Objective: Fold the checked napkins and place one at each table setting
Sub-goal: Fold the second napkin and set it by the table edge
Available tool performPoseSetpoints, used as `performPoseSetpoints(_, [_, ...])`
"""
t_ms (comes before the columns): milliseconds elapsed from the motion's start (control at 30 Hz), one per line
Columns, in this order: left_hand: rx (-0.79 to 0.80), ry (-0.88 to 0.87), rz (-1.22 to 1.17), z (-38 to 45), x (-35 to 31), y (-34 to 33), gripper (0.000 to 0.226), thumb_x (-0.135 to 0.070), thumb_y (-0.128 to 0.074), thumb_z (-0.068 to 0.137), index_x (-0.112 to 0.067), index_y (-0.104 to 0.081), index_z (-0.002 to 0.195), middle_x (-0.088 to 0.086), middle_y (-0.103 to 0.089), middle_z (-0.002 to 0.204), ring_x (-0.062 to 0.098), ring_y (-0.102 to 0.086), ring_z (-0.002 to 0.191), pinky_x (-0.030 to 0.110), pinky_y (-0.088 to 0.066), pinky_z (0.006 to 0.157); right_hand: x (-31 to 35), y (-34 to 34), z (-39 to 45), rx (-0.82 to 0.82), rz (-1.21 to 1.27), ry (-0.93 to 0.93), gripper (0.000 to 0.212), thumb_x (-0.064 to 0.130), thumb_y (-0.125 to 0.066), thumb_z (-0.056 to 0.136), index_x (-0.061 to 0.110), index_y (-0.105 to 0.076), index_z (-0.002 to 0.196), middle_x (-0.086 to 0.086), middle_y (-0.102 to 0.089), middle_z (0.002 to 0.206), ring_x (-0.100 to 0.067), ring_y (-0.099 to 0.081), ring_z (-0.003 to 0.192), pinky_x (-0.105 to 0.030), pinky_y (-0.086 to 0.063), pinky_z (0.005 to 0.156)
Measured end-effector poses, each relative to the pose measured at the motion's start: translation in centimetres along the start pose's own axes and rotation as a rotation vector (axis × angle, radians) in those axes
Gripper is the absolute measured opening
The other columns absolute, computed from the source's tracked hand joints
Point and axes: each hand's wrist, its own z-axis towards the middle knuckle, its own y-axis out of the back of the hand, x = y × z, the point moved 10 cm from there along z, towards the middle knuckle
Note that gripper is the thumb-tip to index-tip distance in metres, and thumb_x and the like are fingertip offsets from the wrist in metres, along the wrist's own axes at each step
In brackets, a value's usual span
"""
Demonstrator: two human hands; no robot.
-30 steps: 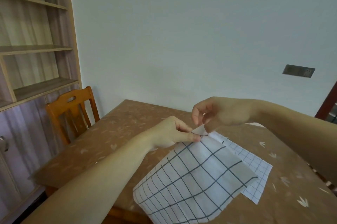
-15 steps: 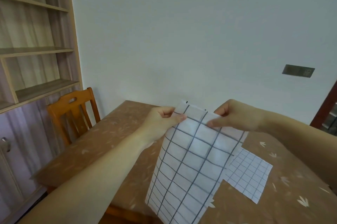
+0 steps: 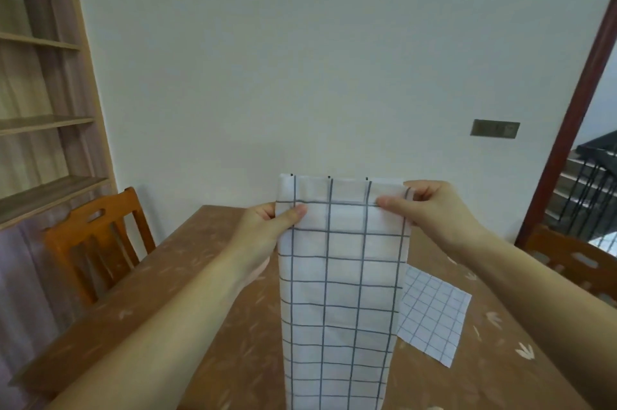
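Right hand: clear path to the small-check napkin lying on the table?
Probably yes, once freed. The right hand pinches the held napkin; the small-check napkin lies flat just below it, with only its left edge hidden behind the hanging cloth.

One head-worn view looks forward and slightly down, close over the table (image 3: pixel 160 302), facing the wall (image 3: pixel 334 58).

Both hands, left (image 3: pixel 267 229) and right (image 3: pixel 430 209), hold a napkin (image 3: pixel 340 292) hanging over the surface (image 3: pixel 160 302); a second napkin (image 3: pixel 434 312) lies on it to the right, one chair (image 3: pixel 96 242) stands left, another chair (image 3: pixel 574 262) right
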Motion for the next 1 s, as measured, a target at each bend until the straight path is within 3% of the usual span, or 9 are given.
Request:
performPoseSetpoints(133, [-0.005,0.026,-0.008,0.1,0.5,-0.5,0.021,-0.021,-0.072,0.069,-0.006,-0.075,0.084,0.010,-0.078,0.090,0.020,-0.074,0.086,0.033,-0.059,0.079,0.3,1.1,-0.3,-0.035,-0.018,-0.007,0.024,0.022,-0.074,0.086,0.007,-0.075,0.066,-0.011,-0.072,0.069,-0.014,-0.066,0.068,-0.033,-0.052,0.071])
performPoseSetpoints(267, [0.021,0.065,-0.067,0.2,1.0,-1.3,0.024,-0.022,-0.069,0.074,-0.006,-0.075,0.091,0.011,-0.077,0.098,0.021,-0.073,0.094,0.038,-0.054,0.091,0.6,1.6,-0.3,-0.036,-0.015,0.002,0.019,0.019,-0.075,0.084,0.008,-0.076,0.069,-0.001,-0.074,0.069,-0.011,-0.068,0.066,-0.026,-0.053,0.068])
performPoseSetpoints(367, [0.042,0.082,-0.094,0.1,1.1,-1.8,0.018,-0.016,-0.061,0.088,-0.005,-0.073,0.097,0.010,-0.077,0.099,0.020,-0.072,0.095,0.036,-0.054,0.093,0.3,1.8,-0.2,-0.045,-0.001,-0.018,0.017,0.020,-0.074,0.085,0.003,-0.077,0.081,-0.006,-0.078,0.080,-0.017,-0.074,0.075,-0.030,-0.058,0.074])
performPoseSetpoints(533, [0.080,0.094,-0.079,-0.1,1.1,-2.0,0.024,-0.016,-0.056,0.095,-0.002,-0.071,0.106,0.015,-0.074,0.111,0.026,-0.068,0.109,0.042,-0.049,0.101,1.2,2.0,-0.3,-0.062,0.059,0.017,0.039,0.019,-0.065,0.093,-0.005,-0.057,0.064,-0.004,-0.051,0.061,-0.014,-0.054,0.060,-0.027,-0.054,0.067])
performPoseSetpoints(667, [0.105,0.126,-0.092,-0.3,1.2,-2.1,0.030,-0.025,-0.058,0.089,-0.004,-0.071,0.106,0.013,-0.074,0.111,0.027,-0.066,0.114,0.039,-0.049,0.101,1.7,2.3,-0.1,-0.095,0.035,0.057,0.043,0.021,-0.069,0.090,-0.020,-0.059,0.079,-0.015,-0.056,0.071,-0.021,-0.058,0.067,-0.031,-0.058,0.074])
performPoseSetpoints(867, [0.137,0.156,-0.086,-0.2,1.6,-1.8,0.039,-0.041,-0.055,0.086,-0.014,-0.074,0.107,0.006,-0.071,0.121,0.024,-0.060,0.123,0.047,-0.035,0.115,1.5,2.4,0.2,-0.144,-0.018,0.035,0.037,0.024,-0.069,0.090,-0.006,-0.064,0.069,-0.006,-0.062,0.064,-0.011,-0.060,0.060,-0.029,-0.056,0.069])
performPoseSetpoints(1000, [0.128,0.127,-0.035,-0.3,2.0,-1.9,0.049,-0.047,-0.056,0.084,-0.012,-0.068,0.117,0.007,-0.070,0.123,0.021,-0.062,0.120,0.042,-0.043,0.107,2.0,2.9,0.3,-0.232,-0.045,0.079,0.047,0.029,-0.066,0.093,-0.011,-0.057,0.069,-0.011,-0.047,0.063,-0.019,-0.043,0.060,-0.031,-0.042,0.061])
